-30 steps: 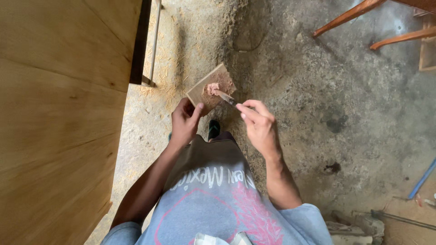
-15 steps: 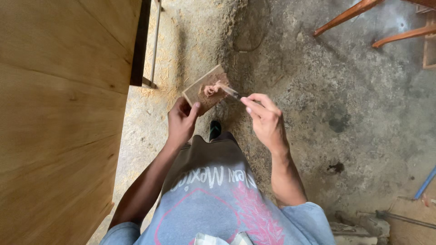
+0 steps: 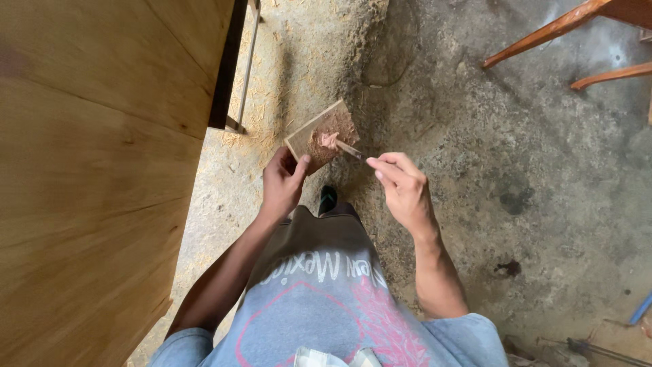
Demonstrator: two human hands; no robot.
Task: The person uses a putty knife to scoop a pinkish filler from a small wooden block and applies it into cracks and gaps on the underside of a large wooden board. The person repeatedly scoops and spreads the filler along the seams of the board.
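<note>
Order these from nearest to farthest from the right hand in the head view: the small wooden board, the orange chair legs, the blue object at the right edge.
1. Small wooden board, just left of the right hand.
2. Orange chair legs, upper right.
3. Blue object, lower right edge.

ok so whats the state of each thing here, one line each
left hand: gripping the small board by its near corner
small board: held up off the floor, tilted, smeared with brownish paste
paste lump: pinkish, sitting on the board
right hand: fingers pinched on a thin tool
thin tool: tip on the paste
large wooden panel: upright, at the left
concrete floor: dusty, stained
</note>
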